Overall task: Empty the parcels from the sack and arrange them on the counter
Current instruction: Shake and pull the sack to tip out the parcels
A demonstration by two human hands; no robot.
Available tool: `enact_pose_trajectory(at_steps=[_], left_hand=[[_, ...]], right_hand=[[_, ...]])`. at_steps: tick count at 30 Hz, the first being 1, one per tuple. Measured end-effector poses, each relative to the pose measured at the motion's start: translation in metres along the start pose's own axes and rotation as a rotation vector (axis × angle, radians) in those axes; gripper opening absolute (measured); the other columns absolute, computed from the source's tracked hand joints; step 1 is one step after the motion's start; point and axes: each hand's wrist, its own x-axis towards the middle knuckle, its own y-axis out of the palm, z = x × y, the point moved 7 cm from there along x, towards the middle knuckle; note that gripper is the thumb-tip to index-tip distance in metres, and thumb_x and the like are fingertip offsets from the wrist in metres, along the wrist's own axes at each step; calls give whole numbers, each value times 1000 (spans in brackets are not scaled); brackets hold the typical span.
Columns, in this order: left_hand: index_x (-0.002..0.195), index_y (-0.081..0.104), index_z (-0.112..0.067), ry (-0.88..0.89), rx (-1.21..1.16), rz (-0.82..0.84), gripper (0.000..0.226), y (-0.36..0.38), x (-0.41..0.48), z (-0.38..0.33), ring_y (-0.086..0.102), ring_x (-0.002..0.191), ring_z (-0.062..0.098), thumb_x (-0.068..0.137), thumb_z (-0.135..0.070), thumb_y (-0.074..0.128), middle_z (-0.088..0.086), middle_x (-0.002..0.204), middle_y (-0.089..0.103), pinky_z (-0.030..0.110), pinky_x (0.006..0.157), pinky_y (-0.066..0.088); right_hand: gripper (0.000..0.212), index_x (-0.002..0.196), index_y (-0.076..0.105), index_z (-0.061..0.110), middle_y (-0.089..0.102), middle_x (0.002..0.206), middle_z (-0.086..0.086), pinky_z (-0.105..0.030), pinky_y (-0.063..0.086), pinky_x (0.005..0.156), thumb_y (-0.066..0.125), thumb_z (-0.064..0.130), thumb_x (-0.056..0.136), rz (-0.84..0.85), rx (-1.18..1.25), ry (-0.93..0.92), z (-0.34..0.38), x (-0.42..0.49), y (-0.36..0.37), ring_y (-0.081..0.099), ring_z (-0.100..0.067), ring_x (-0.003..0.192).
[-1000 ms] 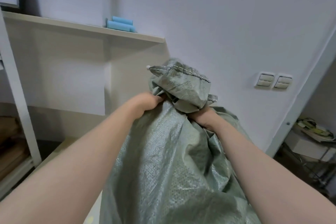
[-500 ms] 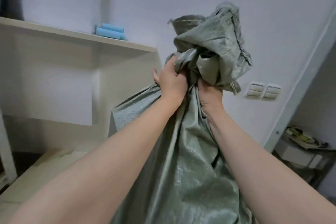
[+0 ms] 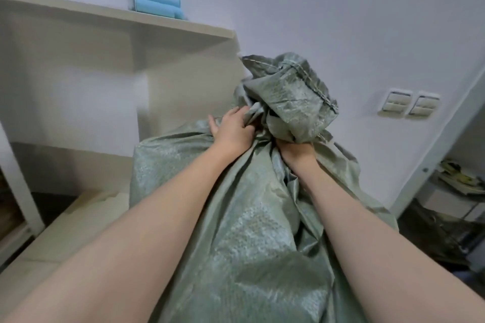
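Both hands close on the green woven sack [image 3: 236, 231], which rises right in front of us between the two bare forearms. The left hand [image 3: 231, 131] sits on the left side of the sack's gathered neck [image 3: 291, 102]. Its thumb is spread out to the left over the cloth, while its fingers curl into the folds and grip them. The right hand [image 3: 296, 151] is just beside it, on the right of the neck — a fist clamped round the cloth directly under the crumpled, stitched top, which flops over and hides the fingers from us. We cannot tell whether the two hands touch. The fabric is drawn into taut pleats running down from both grips. What the sack holds is hidden, and its base runs out of view, so we cannot tell what it rests on.

Left of the sack lies the pale counter [image 3: 57, 233], and up and left of the sack a cream shelf [image 3: 118, 23] carries blue rolls [image 3: 157, 5]. Further left of the sack stands a white post [image 3: 18, 178]. Right of the sack's neck, two wall switches [image 3: 408, 105] sit on the white wall. Below them a white door frame [image 3: 430, 157] slants down, and beyond it — far right of the sack — lies blurred clutter [image 3: 456, 186].
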Motion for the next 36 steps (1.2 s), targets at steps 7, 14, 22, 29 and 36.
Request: enact_pose_trajectory(at_steps=[7, 14, 22, 29, 36], left_hand=[[149, 28, -29, -136, 171, -33, 59, -23, -33, 9, 14, 148, 23, 95, -45, 45, 4, 155, 32, 59, 114, -9], [155, 0, -27, -207, 291, 61, 118, -55, -89, 12, -4, 150, 31, 63, -95, 28, 11, 163, 2, 61, 114, -12], [147, -33, -20, -361, 439, 230, 150, -66, -131, 36, 6, 150, 29, 53, -86, 64, 15, 161, 13, 69, 111, -6], [132, 53, -43, -408, 352, 82, 46, -62, -127, 31, 17, 146, 32, 92, -64, 44, 9, 146, 45, 66, 113, -6], [92, 64, -24, -513, -327, -358, 33, -68, -109, 15, 51, 111, 26, 99, -46, 40, -2, 100, 63, 62, 114, -5]], right_hand=[[81, 137, 54, 22, 54, 141, -2, -38, 43, 108, 73, 63, 70, 93, 235, 83, -22, -33, -7, 50, -22, 130], [143, 154, 2, 6, 12, 162, -12, -45, 27, 118, 74, 78, 54, 122, 121, 222, -53, -82, -40, 19, -29, 147], [140, 152, -19, 12, 10, 163, -8, -41, 29, 115, 83, 55, 65, 345, 308, 348, -71, -132, -12, 22, -27, 146], [82, 140, 42, 5, 49, 141, -9, -43, 42, 105, 73, 51, 80, 220, 543, 440, -62, -128, 2, 50, -33, 125], [51, 131, 55, 8, 66, 118, -6, -38, 58, 86, 60, 41, 92, -12, 904, 427, -37, -103, -9, 65, -29, 104]])
